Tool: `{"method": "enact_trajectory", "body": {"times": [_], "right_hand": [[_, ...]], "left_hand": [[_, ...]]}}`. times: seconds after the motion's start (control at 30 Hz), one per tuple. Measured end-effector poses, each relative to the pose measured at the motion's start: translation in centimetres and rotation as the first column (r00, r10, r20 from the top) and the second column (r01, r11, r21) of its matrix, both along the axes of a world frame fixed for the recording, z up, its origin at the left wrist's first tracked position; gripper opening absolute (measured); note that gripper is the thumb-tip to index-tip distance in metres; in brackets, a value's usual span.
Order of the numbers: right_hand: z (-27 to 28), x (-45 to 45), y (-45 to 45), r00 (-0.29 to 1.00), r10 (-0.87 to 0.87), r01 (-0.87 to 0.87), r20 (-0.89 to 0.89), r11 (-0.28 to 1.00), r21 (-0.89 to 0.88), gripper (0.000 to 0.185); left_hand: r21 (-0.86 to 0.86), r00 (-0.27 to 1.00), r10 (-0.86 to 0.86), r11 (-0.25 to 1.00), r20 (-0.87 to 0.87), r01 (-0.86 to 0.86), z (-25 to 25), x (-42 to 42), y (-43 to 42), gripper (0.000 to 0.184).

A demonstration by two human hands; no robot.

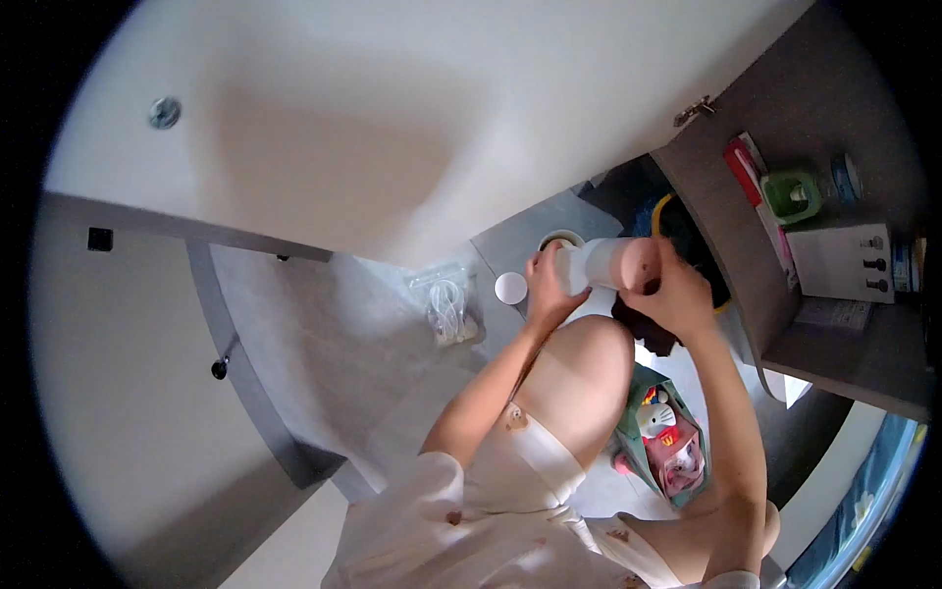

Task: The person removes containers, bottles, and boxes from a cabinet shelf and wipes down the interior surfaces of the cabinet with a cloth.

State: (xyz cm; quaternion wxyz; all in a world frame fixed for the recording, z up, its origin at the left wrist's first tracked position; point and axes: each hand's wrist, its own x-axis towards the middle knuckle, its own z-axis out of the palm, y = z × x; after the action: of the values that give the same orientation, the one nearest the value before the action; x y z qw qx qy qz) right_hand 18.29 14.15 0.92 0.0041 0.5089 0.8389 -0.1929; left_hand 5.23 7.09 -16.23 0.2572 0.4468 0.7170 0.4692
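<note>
Both hands are around a pale cylindrical container [605, 263], white toward the left and pinkish at its right end, held lying on its side above the floor. My left hand [555, 288] wraps its whitish left end. At the pink end, my right hand [679, 293] grips with the fingers curled over the rim. Just left of my left hand, a round white disc like a lid [510, 288] lies on the floor. Behind the container shows part of a round, light-rimmed object [561, 239], mostly hidden.
A clear plastic bag with white cables [446, 306] lies on the grey floor. Between my legs stands a green bag [643, 383] of toys. An open cabinet door [392, 108] spans the top; shelves at right hold a green basket [791, 196] and a white box [839, 263].
</note>
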Motion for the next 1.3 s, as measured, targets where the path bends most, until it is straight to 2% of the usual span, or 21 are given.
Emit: {"method": "enact_trajectory", "body": {"times": [0.03, 0.07, 0.13, 0.27, 0.33, 0.47, 0.53, 0.67, 0.73, 0.77, 0.8, 0.87, 0.93, 1.0, 1.13, 1.2, 1.3], "right_hand": [[0.6, 0.7, -0.2, 0.999, -0.045, 0.045, -0.002, 0.999, 0.024, 0.071], [1.0, 1.5, -0.3, 0.996, -0.092, 0.092, -0.003, 0.995, 0.046, 0.072], [1.2, 3.1, -0.4, 0.994, -0.108, 0.109, -0.016, 0.993, 0.045, 0.076], [1.9, 4.3, -0.7, 0.985, -0.159, 0.161, -0.067, 0.987, 0.018, 0.076], [2.0, 4.4, -0.9, 0.98, -0.178, 0.178, -0.087, 0.984, -0.004, 0.075], [1.7, 4.7, -1.4, 0.985, -0.151, 0.154, -0.088, 0.988, 0.029, 0.075], [2.1, 4.8, -1.5, 0.986, -0.151, 0.155, -0.07, 0.987, 0.05, 0.076], [2.7, 5.3, -1.9, 0.983, -0.185, 0.185, -0.003, 0.983, -0.006, 0.079], [2.7, 5.7, -2.0, 0.982, -0.191, 0.191, 0.002, 0.982, -0.017, 0.079], [2.6, 5.9, -2.1, 0.982, -0.187, 0.187, -0.012, 0.982, -0.011, 0.079], [2.5, 6.0, -2.2, 0.983, -0.184, 0.183, -0.026, 0.983, -0.005, 0.079], [2.3, 6.1, -2.3, 0.981, -0.189, 0.189, -0.041, 0.982, -0.006, 0.079], [2.2, 6.2, -2.4, 0.979, -0.196, 0.196, -0.054, 0.981, -0.006, 0.079], [2.1, 6.3, -2.5, 0.979, -0.199, 0.199, -0.029, 0.98, -0.013, 0.078], [1.9, 6.3, -2.4, 0.98, -0.19, 0.19, -0.056, 0.982, 0.001, 0.078], [2.1, 6.1, -2.4, 0.979, -0.191, 0.192, -0.078, 0.981, 0.012, 0.077], [2.0, 6.1, -2.3, 0.974, -0.197, 0.2, -0.115, 0.98, 0.011, 0.076]], "left_hand": [[0.069, 0.999, 0.02, 0.997, 0.035, -0.023, 0.1, -0.4, -0.5, 0.083], [0.103, 0.997, 0.03, 0.994, -0.07, -0.023, -0.3, -1.2, -1.0, 0.083], [0.189, 0.985, 0.107, 0.979, -0.137, -0.08, 0.7, -3.1, -2.3, 0.084], [0.082, 0.975, 0.222, 0.972, -0.013, -0.22, 0.7, -7.4, -5.1, 0.083], [0.07, 0.97, 0.229, 0.972, -0.076, -0.224, 0.8, -8.8, -5.5, 0.085], [0.065, 0.981, 0.185, 0.981, -0.052, -0.182, 1.0, -8.9, -4.1, 0.087], [0.063, 0.992, 0.079, 0.995, -0.098, -0.073, 1.2, -7.9, -2.7, 0.087], [0.04, 0.996, -0.03, 0.999, -0.08, 0.034, 0.8, -5.9, -0.1, 0.086], [0.062, 0.973, -0.206, 0.975, -0.107, 0.213, 0.7, -4.9, 1.4, 0.084], [0.064, 0.937, -0.278, 0.953, -0.214, 0.297, 0.3, -4.6, 2.1, 0.087], [0.061, 0.934, -0.284, 0.951, -0.214, 0.303, 0.0, -4.3, 2.7, 0.087], [-0.037, 0.833, -0.426, 0.896, -0.354, 0.442, -0.6, -3.9, 3.6, 0.087], [-0.052, 0.848, -0.427, 0.9, -0.315, 0.434, -1.1, -4.0, 3.8, 0.086], [-0.153, 0.794, -0.496, 0.867, -0.352, 0.474, -1.2, -4.5, 4.0, 0.086], [-0.237, 0.732, -0.586, 0.81, -0.347, 0.536, 0.3, -5.2, 5.3, 0.085], [-0.399, 0.596, -0.701, 0.713, -0.391, 0.576, 1.1, -5.2, 5.8, 0.086], [-0.493, 0.552, -0.721, 0.691, -0.419, 0.529, 1.0, -4.9, 5.9, 0.088]]}}
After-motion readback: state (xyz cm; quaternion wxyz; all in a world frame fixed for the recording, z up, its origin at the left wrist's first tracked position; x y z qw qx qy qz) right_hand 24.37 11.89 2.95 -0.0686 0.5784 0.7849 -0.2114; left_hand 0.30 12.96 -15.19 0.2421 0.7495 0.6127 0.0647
